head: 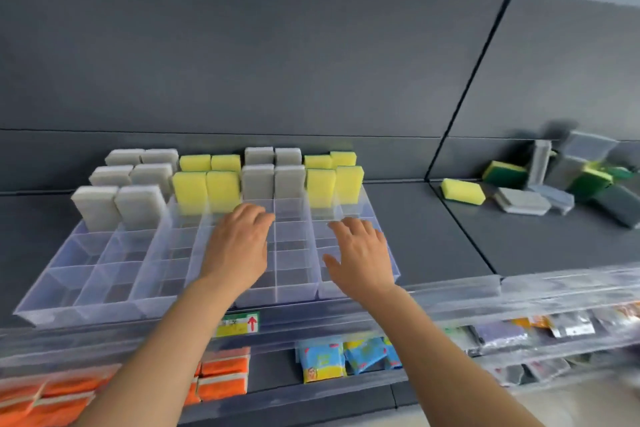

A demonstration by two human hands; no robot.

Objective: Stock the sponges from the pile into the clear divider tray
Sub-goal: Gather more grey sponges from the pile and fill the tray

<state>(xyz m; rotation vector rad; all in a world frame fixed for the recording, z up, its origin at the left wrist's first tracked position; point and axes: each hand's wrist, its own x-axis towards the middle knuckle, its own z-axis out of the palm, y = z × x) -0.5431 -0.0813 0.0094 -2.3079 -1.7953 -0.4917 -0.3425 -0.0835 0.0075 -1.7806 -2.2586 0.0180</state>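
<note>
A clear divider tray [86, 291] lies on the dark shelf. Its back rows hold upright grey sponges [138, 204] and yellow sponges [207, 189]; the front compartments hold nothing. My left hand [239, 246] hovers over the middle of the tray, fingers apart, holding nothing. My right hand [360, 253] is spread over the tray's right side, also holding nothing. The pile of sponges [554, 180] sits at the right of the shelf: a yellow sponge [462, 191], grey ones and green-backed ones.
A dark back panel rises behind the shelf. A clear front rail [519, 291] runs along the shelf edge. Below it, a lower shelf holds orange sponges [221, 378], blue packets [322, 360] and other packaged goods.
</note>
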